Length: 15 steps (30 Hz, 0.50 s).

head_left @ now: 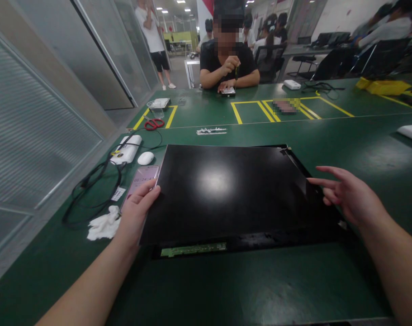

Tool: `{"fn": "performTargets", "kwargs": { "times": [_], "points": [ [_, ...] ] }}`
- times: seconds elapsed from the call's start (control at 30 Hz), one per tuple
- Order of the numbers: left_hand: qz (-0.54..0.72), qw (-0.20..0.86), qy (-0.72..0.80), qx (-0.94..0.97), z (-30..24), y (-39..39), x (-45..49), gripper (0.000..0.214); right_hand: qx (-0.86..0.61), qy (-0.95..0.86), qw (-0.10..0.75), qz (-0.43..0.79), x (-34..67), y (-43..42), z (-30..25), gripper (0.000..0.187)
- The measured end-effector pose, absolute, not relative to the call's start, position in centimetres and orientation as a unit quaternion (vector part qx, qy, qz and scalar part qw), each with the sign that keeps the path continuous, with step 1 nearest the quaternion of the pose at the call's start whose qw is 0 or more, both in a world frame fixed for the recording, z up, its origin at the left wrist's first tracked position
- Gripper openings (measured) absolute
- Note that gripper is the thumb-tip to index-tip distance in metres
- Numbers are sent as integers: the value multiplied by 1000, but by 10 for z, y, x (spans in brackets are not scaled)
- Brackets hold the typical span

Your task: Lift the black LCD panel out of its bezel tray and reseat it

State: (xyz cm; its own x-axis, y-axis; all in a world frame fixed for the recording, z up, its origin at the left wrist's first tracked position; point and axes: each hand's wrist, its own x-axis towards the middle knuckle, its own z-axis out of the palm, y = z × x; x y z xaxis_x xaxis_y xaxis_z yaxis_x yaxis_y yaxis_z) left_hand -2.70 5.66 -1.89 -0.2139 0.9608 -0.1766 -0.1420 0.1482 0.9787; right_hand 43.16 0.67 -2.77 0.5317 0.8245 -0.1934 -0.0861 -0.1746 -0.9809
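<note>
A glossy black LCD screen panel (222,194) lies in front of me, tilted over a black display lid (270,240) and shifted to its left. Along the lid's near edge a narrow green circuit board (194,249) shows. My left hand (138,206) grips the panel's left edge, thumb on top; the fingers underneath are partly hidden. At the right edge, my right hand (351,194) has its fingers apart, with one fingertip touching the panel's rim or very close to it. A phone (141,181) rests just beyond my left hand.
To the left are crumpled tissue (104,223), black cables (90,190), a white mouse (146,158) and a white power strip (127,149). Red-handled scissors (154,124) and white strips (211,131) lie farther back. Across the green table (226,290), a person (229,63) handles a small device.
</note>
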Motion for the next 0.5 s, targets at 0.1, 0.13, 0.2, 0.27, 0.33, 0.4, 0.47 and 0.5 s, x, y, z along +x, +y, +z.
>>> {"fn": "performTargets", "kwargs": {
  "times": [0.1,0.13,0.2,0.27,0.33,0.4,0.47,0.5],
  "points": [
    [551,506,559,358,-16,53,-22,43,-661,-285,574,391,432,7,-28,29],
    [552,509,557,356,-15,52,-21,43,-662,-287,572,390,432,6,-28,29],
    [547,518,552,358,-14,50,-19,43,-665,-290,570,385,431,6,-28,28],
    [542,526,546,363,-14,49,-19,44,-669,-292,569,379,430,6,-28,28],
    [539,532,540,367,-15,50,-20,45,-672,-292,569,374,430,7,-28,28],
    [536,541,533,369,-15,50,-21,47,-677,-293,567,367,431,7,-28,28],
    [530,555,522,371,-14,50,-21,50,-680,-296,564,362,431,7,-28,29],
    [526,564,518,372,-13,49,-21,52,-681,-298,564,361,432,7,-28,29]
  ]
}}
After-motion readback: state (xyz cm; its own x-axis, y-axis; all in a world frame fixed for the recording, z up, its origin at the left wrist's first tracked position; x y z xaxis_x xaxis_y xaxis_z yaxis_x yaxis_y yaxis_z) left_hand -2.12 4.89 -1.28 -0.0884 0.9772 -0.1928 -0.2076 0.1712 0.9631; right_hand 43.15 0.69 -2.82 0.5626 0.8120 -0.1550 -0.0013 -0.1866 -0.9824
